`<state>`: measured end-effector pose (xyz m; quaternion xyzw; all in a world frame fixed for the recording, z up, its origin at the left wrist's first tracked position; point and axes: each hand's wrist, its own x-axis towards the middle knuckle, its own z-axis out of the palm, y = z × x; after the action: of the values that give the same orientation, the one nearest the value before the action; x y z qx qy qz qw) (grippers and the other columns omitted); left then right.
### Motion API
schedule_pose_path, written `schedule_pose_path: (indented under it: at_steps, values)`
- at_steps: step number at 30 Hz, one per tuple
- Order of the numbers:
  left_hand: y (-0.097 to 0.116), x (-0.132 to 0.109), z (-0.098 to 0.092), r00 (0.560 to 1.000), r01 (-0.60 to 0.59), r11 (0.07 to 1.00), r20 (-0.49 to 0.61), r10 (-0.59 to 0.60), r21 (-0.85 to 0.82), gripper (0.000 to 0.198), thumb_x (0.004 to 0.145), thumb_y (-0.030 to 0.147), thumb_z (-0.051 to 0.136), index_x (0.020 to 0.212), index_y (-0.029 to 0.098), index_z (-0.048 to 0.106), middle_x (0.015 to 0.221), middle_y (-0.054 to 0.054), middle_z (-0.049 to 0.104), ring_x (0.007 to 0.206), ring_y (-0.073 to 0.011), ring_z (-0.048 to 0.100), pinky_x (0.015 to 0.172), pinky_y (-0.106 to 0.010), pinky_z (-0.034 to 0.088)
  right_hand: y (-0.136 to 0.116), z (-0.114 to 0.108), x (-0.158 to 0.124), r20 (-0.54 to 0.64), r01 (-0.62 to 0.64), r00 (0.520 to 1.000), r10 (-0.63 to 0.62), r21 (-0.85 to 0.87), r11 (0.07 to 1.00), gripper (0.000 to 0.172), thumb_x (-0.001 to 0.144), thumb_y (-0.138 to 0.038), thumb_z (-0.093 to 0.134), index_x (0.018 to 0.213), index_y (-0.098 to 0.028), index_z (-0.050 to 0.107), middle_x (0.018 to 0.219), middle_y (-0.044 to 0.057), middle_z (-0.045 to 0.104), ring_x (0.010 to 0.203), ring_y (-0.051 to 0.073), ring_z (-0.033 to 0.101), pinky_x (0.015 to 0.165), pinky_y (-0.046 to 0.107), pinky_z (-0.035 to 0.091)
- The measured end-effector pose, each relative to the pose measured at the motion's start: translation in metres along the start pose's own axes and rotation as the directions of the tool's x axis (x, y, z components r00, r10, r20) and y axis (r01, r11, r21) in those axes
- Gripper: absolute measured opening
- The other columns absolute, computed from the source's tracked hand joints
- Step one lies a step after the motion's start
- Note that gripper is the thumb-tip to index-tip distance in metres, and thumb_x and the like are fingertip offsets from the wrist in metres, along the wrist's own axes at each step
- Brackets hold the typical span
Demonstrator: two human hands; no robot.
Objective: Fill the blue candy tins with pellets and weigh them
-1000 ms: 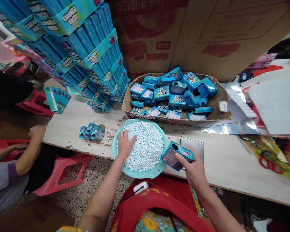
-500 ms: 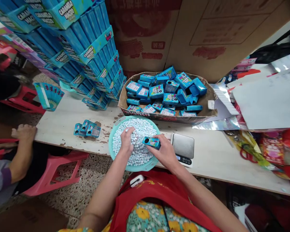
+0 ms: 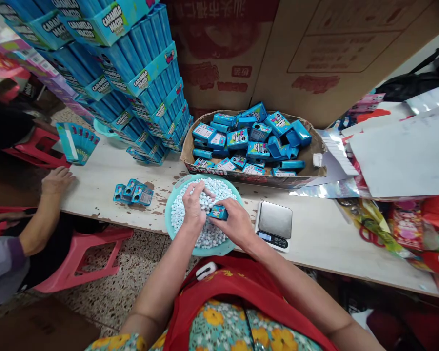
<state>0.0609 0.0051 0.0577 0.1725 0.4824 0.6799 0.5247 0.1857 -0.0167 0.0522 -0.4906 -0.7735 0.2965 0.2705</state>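
My left hand (image 3: pixel 193 204) is curled around a small heap of pale blue candies (image 3: pixel 206 201), over the round turquoise basin (image 3: pixel 170 195) full of the same candies. From the right, my right hand (image 3: pixel 236 222) grips a small blue candy box (image 3: pixel 218 212), its end against the candies in my left hand. The box's open hole faces the left palm and is mostly hidden. Just right of the basin lies a digital scale (image 3: pixel 275 222) with a bare metal plate.
Behind the basin, a cut-down carton (image 3: pixel 256 180) holds many small blue boxes. Tall stacks of blue display boxes (image 3: pixel 142 78) stand at left. Several flat blue boxes (image 3: pixel 133 192) lie on the table. A co-worker's hand (image 3: pixel 56 180) rests at the table's left edge.
My left hand has lifted a handful of candies from the basin. My right hand has moved left, bringing the box up to that handful.
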Motion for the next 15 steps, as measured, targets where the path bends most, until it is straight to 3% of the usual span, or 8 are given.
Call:
schedule_pose_path:
  at_steps: [6,10,15]
  values:
    - [0.004,0.001,0.004,0.999,-0.047,0.997,-0.009,0.048,0.067,0.022,0.074,0.031,0.065,0.062,0.018,0.051,0.055,0.003,0.053,0.052,-0.011,0.055,0.055,-0.024,0.044,0.001,-0.003,0.0,-0.061,-0.041,0.997,0.047,0.095,0.995,0.028,0.072,-0.025,0.069,0.098,-0.021,0.06,0.095,0.005,0.063,0.092,0.023,0.059,0.081,0.035,0.046]
    - [0.005,0.002,0.008,0.999,-0.05,0.998,-0.006,0.05,0.024,0.022,0.073,0.033,0.066,0.067,0.018,0.051,0.056,0.005,0.051,0.05,-0.0107,0.054,0.053,-0.024,0.044,-0.002,-0.007,-0.001,-0.105,-0.042,0.993,0.056,0.138,0.99,0.027,0.073,-0.025,0.068,0.098,-0.023,0.059,0.095,0.005,0.063,0.093,0.023,0.059,0.082,0.035,0.045]
    - [0.002,0.006,0.015,0.998,-0.058,0.997,-0.022,0.06,0.057,0.025,0.074,0.034,0.064,0.063,0.017,0.049,0.053,0.004,0.05,0.049,-0.0106,0.054,0.052,-0.024,0.044,0.0,-0.007,0.001,-0.066,-0.083,0.994,0.092,0.132,0.988,0.028,0.07,-0.024,0.071,0.097,-0.022,0.06,0.094,0.005,0.063,0.091,0.023,0.06,0.081,0.035,0.046]
